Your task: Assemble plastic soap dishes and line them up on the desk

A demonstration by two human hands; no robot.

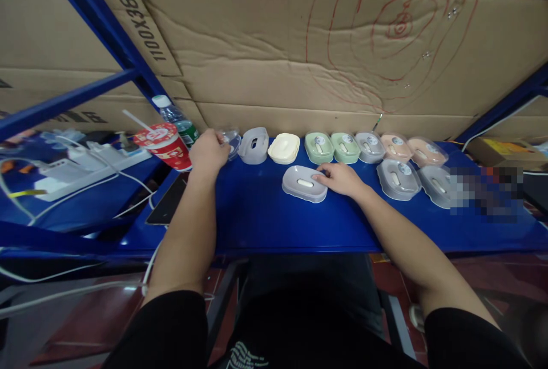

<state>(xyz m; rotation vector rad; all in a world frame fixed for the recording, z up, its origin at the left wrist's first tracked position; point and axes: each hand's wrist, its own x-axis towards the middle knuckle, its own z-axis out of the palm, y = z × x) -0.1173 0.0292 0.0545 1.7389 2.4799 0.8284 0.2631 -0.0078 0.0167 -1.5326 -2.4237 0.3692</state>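
Note:
My left hand [209, 151] is at the back left of the blue table, its fingers curled at the edge of a clear plastic lid [233, 141]. Its fingertips are partly hidden. My right hand [339, 178] pinches the right rim of a grey soap-dish-like tray [295, 177], which has a white oblong piece [305, 183] in its middle. Behind them stand a grey open-topped holder [254, 146] with a dark slot and a cream dish [284, 148] without a lid.
Lidded dishes stand to the right: green [319, 148], grey [399, 179] and pink [396, 147], several in all. A red drink cup [169, 149] and a plastic bottle [177, 117] are at left, near a white power strip [94, 169] with cables. Cardboard [257, 43] walls the back.

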